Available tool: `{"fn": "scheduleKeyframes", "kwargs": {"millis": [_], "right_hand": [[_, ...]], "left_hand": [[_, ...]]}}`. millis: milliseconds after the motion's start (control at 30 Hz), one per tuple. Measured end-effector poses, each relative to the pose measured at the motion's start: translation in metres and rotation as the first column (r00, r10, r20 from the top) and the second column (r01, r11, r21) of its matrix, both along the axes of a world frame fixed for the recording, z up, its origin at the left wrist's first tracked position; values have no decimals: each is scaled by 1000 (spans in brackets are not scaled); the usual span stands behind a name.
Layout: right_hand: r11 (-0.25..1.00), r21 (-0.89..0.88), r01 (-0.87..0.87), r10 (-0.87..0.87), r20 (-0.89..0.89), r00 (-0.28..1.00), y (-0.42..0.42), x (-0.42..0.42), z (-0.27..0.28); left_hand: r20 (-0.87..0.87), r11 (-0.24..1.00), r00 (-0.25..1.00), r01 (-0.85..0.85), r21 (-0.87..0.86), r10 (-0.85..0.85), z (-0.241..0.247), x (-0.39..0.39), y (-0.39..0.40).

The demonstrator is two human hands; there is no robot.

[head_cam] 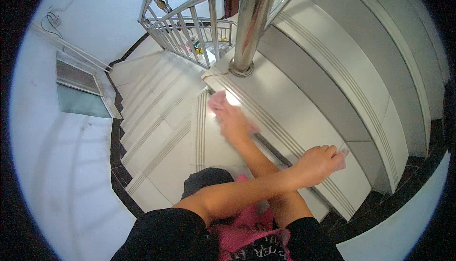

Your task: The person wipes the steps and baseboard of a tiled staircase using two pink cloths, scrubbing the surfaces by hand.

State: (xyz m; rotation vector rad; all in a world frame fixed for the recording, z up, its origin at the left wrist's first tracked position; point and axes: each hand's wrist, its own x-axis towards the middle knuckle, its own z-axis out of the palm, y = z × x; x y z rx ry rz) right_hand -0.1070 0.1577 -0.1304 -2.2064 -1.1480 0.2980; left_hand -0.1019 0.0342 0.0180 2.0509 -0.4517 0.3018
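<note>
My forearms cross, the left over the right. My right hand, somewhat blurred, grips a pink cloth against the light tiled stair at the foot of a riser, below the steel post. Part of the cloth shows beside the wrist too. My left hand lies farther right, over the grooved tread of the step above, closed on a small pink cloth. Whether that cloth touches the tread cannot be told. A pink mesh fabric hangs at my chest over the dark shirt.
A thick steel post stands on the step ahead, joined to a metal railing. Winding stairs go down at the left and curved steps rise at the right. Dark skirting edges the walls; a window is at the left.
</note>
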Motion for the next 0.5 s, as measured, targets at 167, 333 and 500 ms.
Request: {"fn": "scheduleKeyframes", "kwargs": {"millis": [167,333,500], "right_hand": [[966,258,-20,23,-7,1000,6,1,20],[991,57,120,-131,258,957,-43,36,10],[985,-173,1,61,358,932,-22,44,-21]], "left_hand": [[33,998,998,-45,-47,46,-6,-1,10],[57,997,997,-49,-60,52,4,1,13],[80,990,991,-103,-93,111,-4,3,10]]}}
